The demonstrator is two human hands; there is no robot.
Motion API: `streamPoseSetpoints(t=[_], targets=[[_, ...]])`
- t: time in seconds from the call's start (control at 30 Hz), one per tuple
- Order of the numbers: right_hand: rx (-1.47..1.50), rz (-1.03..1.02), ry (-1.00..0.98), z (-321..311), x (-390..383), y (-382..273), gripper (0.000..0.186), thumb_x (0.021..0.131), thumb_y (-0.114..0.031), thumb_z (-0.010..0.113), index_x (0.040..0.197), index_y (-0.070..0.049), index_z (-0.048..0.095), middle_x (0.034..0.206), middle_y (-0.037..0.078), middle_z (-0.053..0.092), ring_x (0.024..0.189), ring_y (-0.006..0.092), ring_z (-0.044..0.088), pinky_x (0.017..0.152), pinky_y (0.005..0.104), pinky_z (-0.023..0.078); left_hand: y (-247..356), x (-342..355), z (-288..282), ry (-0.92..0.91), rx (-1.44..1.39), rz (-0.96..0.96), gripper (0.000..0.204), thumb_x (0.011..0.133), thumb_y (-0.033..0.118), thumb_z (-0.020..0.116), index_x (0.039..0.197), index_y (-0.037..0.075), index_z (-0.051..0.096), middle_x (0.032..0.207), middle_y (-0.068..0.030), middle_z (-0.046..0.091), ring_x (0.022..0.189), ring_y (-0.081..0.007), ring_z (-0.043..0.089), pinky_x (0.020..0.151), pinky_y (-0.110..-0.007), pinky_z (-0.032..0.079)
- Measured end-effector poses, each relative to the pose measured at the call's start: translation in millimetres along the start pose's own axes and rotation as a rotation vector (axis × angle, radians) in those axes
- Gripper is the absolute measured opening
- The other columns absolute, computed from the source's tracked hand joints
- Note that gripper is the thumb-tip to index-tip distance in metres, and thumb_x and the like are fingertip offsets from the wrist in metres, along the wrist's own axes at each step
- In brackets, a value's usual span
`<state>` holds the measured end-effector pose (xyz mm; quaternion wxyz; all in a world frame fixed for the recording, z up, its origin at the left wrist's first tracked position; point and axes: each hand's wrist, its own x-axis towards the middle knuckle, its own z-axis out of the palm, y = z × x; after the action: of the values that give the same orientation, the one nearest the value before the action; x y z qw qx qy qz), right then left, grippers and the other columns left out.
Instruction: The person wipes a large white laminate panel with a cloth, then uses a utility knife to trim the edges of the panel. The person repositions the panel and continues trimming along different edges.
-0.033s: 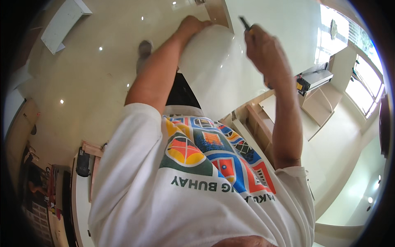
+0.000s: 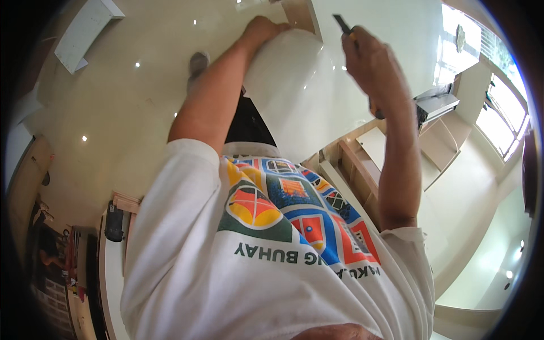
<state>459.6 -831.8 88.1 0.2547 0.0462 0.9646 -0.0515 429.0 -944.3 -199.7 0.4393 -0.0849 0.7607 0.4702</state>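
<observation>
Left hand (image 2: 263,29) raised, curled over top edge of large white rounded panel (image 2: 300,90), gripping it. Right hand (image 2: 368,62) closed in fist around slim dark-tipped tool (image 2: 342,24); tip projects above fist, just beside panel's upper right edge; contact between tip and panel cannot be told. Panel stands in front of person's chest, between both forearms. Printed white shirt (image 2: 272,249) fills lower view. Wooden frame pieces (image 2: 354,170) lie below right forearm. Glossy cream floor (image 2: 124,107) beyond.

The person wears a white short-sleeved T-shirt (image 2: 187,272) with a multicoloured geometric print and dark shorts (image 2: 246,122).
</observation>
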Motion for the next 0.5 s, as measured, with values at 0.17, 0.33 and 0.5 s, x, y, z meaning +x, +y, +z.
streamPoseSetpoints(t=[0.17, 0.33, 0.5], targets=[[-0.030, 0.045, -0.164, 4, 5, 10, 0.034, 0.103, -0.028, 0.047, 0.099, 0.002, 0.064, 0.086, 0.028, 0.068, 0.084, 0.0457, 0.067, 0.082, 0.0522, 0.052, -1, 6, -11, 0.011, 0.020, -0.014, 0.073, 0.079, 0.062, 0.080, 0.103, -0.007, 0.076, 0.101, -0.0222, 0.076, 0.091, -0.0342, 0.075, 0.081, -0.042, 0.058], [-0.078, 0.154, -0.253, 21, 10, -1, 0.032, 0.101, -0.025, 0.048, 0.097, 0.001, 0.066, 0.092, 0.024, 0.071, 0.091, 0.0421, 0.069, 0.085, 0.0499, 0.054, 4, 13, -14, 0.006, 0.057, -0.055, 0.071, 0.081, 0.061, 0.078, 0.104, -0.006, 0.076, 0.106, -0.0218, 0.076, 0.096, -0.0338, 0.075, 0.086, -0.041, 0.058], [-0.179, 0.136, -0.243, 24, 13, -3, 0.024, 0.095, -0.018, 0.054, 0.094, 0.001, 0.068, 0.094, 0.021, 0.073, 0.093, 0.0397, 0.070, 0.084, 0.0478, 0.055, 0, 13, -10, -0.002, 0.058, -0.057, 0.071, 0.083, 0.060, 0.076, 0.110, -0.005, 0.074, 0.111, -0.0209, 0.075, 0.100, -0.0340, 0.074, 0.089, -0.042, 0.057]])
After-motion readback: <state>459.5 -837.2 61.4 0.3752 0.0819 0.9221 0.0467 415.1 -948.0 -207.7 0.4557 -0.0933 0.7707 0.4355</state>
